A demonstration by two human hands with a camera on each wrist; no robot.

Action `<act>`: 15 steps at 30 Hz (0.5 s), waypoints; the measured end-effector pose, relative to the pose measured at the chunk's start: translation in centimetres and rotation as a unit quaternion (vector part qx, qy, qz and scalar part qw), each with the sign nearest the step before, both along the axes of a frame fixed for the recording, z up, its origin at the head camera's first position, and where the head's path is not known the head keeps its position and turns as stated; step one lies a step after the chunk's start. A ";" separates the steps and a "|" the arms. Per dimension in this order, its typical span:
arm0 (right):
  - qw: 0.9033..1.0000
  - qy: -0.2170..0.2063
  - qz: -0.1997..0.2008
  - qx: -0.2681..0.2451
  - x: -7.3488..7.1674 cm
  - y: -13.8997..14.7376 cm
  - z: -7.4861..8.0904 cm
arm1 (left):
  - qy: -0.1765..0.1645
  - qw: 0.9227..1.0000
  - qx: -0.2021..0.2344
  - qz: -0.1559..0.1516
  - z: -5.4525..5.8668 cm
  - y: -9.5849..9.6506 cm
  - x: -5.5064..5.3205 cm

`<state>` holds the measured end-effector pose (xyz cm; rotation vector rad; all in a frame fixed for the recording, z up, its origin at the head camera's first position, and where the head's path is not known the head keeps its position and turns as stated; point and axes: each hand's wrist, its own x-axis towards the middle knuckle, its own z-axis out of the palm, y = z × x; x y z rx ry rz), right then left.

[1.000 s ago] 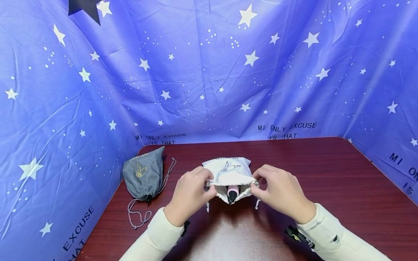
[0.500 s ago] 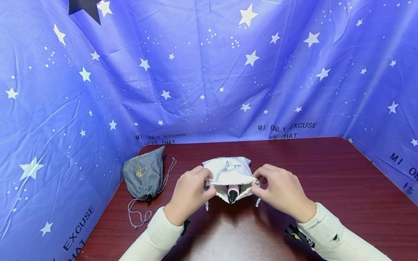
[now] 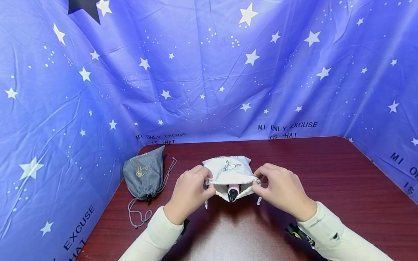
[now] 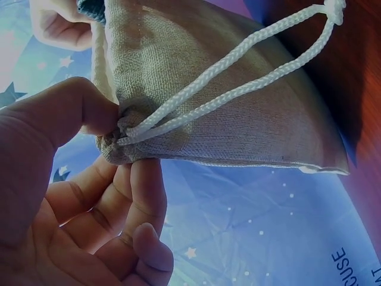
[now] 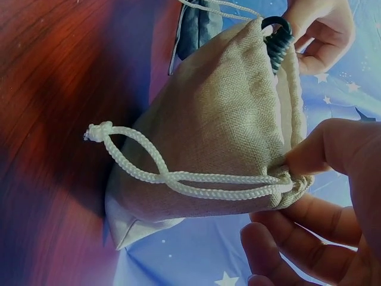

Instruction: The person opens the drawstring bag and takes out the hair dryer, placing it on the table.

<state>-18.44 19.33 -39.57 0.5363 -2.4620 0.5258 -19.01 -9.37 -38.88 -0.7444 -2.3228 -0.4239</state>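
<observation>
A white drawstring bag with a printed hand logo is held with its mouth spread toward me. My left hand pinches the mouth's left corner between thumb and fingers. The right corner is pinched the same way by my right hand. Inside the mouth shows a pink object with a black ribbed end, perhaps a hair tool; the rest of it is hidden in the bag. A knotted white cord hangs by the left corner, and another white cord by the right one.
A grey drawstring bag with a gold logo lies on the left of the dark red table, its grey cord trailing toward me. Blue star-patterned cloth surrounds the table's back and sides.
Almost nothing differs. Both hands hold the bag's corners throughout, with the mouth rising very slightly and the right hand shifting a touch outward.
</observation>
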 end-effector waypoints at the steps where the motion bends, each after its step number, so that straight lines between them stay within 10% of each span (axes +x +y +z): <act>1: 1.000 0.000 0.000 0.000 0.0 0.0 0.0 | 0.000 1.000 0.000 0.001 0.0 0.0 0.0; 15: 1.000 0.003 -0.002 0.004 -0.2 0.2 -0.1 | -0.004 1.000 -0.005 0.007 -0.1 -0.1 -0.1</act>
